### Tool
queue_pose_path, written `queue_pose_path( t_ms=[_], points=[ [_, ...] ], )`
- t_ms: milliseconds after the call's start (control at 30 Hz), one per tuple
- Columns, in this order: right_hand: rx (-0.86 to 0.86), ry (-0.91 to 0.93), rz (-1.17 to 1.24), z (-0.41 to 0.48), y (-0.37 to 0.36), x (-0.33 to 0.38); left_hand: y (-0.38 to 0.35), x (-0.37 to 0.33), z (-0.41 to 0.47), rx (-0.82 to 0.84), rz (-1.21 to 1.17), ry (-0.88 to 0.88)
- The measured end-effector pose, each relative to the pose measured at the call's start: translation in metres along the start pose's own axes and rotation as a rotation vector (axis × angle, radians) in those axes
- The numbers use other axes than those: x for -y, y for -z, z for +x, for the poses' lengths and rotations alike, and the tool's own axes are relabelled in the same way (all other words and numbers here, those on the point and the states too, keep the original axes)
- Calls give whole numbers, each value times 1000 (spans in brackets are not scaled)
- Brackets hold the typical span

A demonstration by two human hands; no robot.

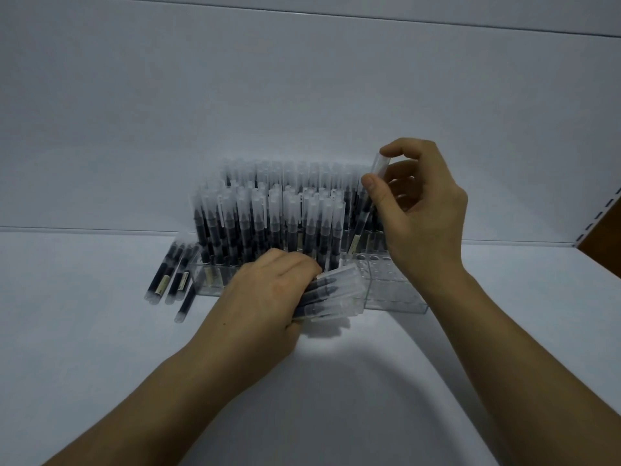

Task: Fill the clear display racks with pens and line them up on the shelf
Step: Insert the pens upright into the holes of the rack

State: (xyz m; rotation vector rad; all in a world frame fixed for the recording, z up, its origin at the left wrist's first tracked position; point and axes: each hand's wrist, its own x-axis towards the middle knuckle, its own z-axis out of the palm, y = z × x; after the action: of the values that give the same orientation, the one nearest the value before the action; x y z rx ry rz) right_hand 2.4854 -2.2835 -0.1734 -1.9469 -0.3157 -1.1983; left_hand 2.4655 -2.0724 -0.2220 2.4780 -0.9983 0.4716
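- My right hand (424, 210) pinches a single pen (364, 213) between the thumb and curled fingers, high up near its frosted cap.
- That pen is tilted, cap up and to the right. Its lower end reaches down to the right end of the standing pens, just above the rack's open holes. I cannot tell whether the tip has entered a hole.
- My left hand (270, 292) is closed around a bundle of pens (331, 291). They lie nearly flat, with their clear caps fanning out to the right past my fingers.
- The bundle sits in front of the clear rack (393, 284), low and close to the shelf surface (100, 348), overlapping the rack's front wall from where I watch.
- The rack stands on the shelf against the white back panel (235, 95). Its left and middle holes are packed with upright pens (268, 216), dark barrels below and frosted caps above, in stepped rows rising toward the back.
- The right part of the rack shows empty round holes under my right wrist.
- A few loose pens (171, 277) lie flat on the shelf just beside the rack's left end, angled, some with pale labels showing.
- At the far right edge I see a slotted shelf upright (601, 216).
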Motion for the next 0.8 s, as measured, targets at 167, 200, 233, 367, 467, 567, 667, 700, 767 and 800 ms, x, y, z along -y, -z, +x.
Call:
queue_pose_path(
  t_ms=[167,200,233,367,467,567,667,700,767,800],
  points=[
    [58,-12,23,-2,-4,-6,0,0,0,17,2,-2],
    [68,-13,20,-3,-4,-8,0,-1,0,20,5,-1],
    [78,-15,19,-3,-5,-9,0,-1,0,21,10,1],
    [128,-12,26,-7,-8,-13,0,-2,0,16,29,2],
    [168,-9,20,-9,-10,-14,0,-3,-1,13,29,0],
    [179,-14,13,-9,-9,-14,1,-3,0,12,32,-6],
    [188,-8,4,-9,-8,-14,1,-4,-1,10,32,-9],
    [197,-5,-4,-10,-9,-14,1,-4,0,14,37,-3],
    [214,1,-20,-11,-9,-15,2,-4,-1,23,46,-9],
    [221,5,-27,-11,-10,-15,1,-4,-1,23,49,-16]
  ],
)
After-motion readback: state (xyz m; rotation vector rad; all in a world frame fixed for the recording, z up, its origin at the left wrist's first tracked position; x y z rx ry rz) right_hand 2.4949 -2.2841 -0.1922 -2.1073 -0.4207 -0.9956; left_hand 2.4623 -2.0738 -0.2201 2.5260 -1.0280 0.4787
